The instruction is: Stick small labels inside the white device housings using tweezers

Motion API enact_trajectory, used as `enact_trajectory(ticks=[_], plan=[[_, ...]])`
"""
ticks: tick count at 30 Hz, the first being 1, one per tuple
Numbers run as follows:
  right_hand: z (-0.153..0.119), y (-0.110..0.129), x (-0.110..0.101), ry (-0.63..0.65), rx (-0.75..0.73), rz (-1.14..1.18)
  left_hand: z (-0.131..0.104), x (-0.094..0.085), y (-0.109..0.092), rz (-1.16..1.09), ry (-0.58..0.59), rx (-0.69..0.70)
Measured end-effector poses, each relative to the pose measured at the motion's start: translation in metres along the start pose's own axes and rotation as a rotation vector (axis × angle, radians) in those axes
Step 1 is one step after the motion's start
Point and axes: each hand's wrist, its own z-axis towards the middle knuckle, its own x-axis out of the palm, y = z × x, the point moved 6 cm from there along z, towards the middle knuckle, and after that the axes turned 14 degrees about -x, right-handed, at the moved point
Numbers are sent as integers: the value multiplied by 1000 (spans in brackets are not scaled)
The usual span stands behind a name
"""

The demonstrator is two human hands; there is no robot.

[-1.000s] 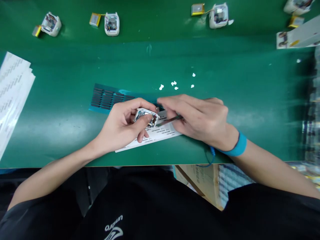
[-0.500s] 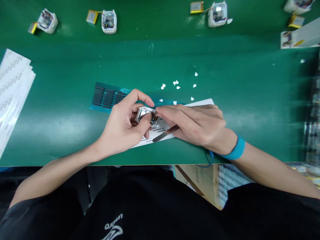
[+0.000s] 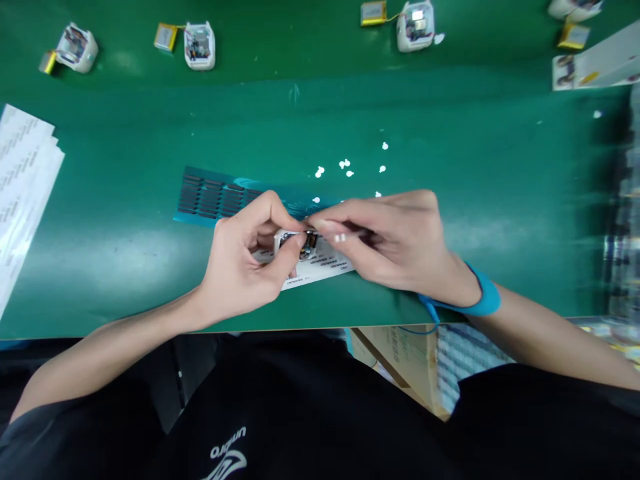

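Your left hand [image 3: 250, 260]: thumb laid across the inner face of a small white housing [image 3: 309, 248], fingers curled behind, gripping it. Circuitry shows just past your thumb tip. Index finger arched over the housing's top edge, its tip close by the right fingertips.

Your right hand [image 3: 400, 240]: thumb and index drawn in at the housing's upper right edge. A slim metal tool [image 3: 357, 233] held within the grasp, blurred and mostly hidden. Cannot tell whether the fingertips also pinch some small part.

Under your fingers, a white printed sheet [image 3: 327, 267]. Beyond the left knuckles, dark strips [image 3: 207, 198] on a blue backing. Just ahead of the right fingertips, white tabs [image 3: 349, 173] scattered. Well ahead of both hands, another housing [image 3: 199, 47] beside its battery [image 3: 166, 37]. Blue wristband [image 3: 484, 297] behind your right fingers.
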Motion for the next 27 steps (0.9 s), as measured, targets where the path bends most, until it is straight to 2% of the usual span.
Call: enact_trajectory(ticks=[2, 6, 12, 14, 16, 18, 22, 24, 25, 27], plan=[[3, -5, 1, -22, 112, 105, -1, 0, 0, 27, -8, 11], [-2, -13, 6, 18, 344, 305, -5, -2, 1, 98, -26, 78], [-5, -13, 6, 52, 374, 345, -6, -4, -15, 305, 2, 226], [-6, -15, 7, 28, 395, 347, -5, -4, -19, 321, 9, 225], [-4, -18, 5, -30, 400, 332, -3, -4, -19, 278, 21, 167], [0, -23, 0, -145, 378, 356, -4, -4, -20, 290, 21, 177], [4, -36, -15, -522, 376, 575, -20, 7, -32, 505, 108, 520], [3, -39, -24, -637, 337, 505, -26, 11, -32, 558, 169, 631], [2, -40, -28, -642, 312, 432, -27, 13, -30, 592, 182, 660], [3, -43, -32, -520, 266, 341, -26, 15, -25, 700, 186, 697]])
